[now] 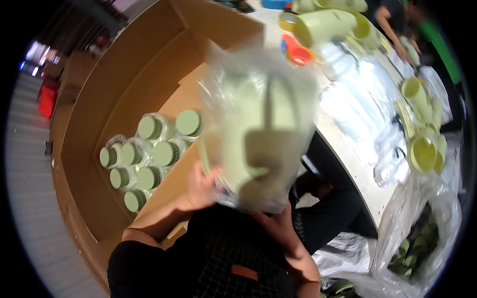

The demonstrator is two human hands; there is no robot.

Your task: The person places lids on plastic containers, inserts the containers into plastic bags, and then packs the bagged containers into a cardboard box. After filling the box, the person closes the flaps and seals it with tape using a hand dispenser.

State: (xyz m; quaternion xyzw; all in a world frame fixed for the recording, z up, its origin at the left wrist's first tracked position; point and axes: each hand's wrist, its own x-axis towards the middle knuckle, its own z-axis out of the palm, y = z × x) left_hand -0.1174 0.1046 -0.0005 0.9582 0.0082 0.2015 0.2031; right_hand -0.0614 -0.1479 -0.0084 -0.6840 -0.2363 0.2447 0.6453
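Observation:
Between my hands is a large pale green plastic container (253, 109) in a clear plastic bag. It is smeared by motion, and dark shadows lie across it. My left hand (201, 186) grips its lower left edge, with thumb and fingers closed on the bag. My right hand (276, 221) is at its bottom right, its fingers mostly hidden behind the bag. To the left, a big open cardboard box (124, 94) holds several bagged jars (165, 153) with round green lids, grouped on its floor.
A white table (343, 144) curves along the right, bearing clear plastic bags (357, 104), pale green cylinders (325, 27), a roll of yellow tape (286, 21) and a red-orange tape dispenser (299, 53). A plastic sack (397, 218) of green parts stands lower right. Another person's arm (390, 32) is across the table.

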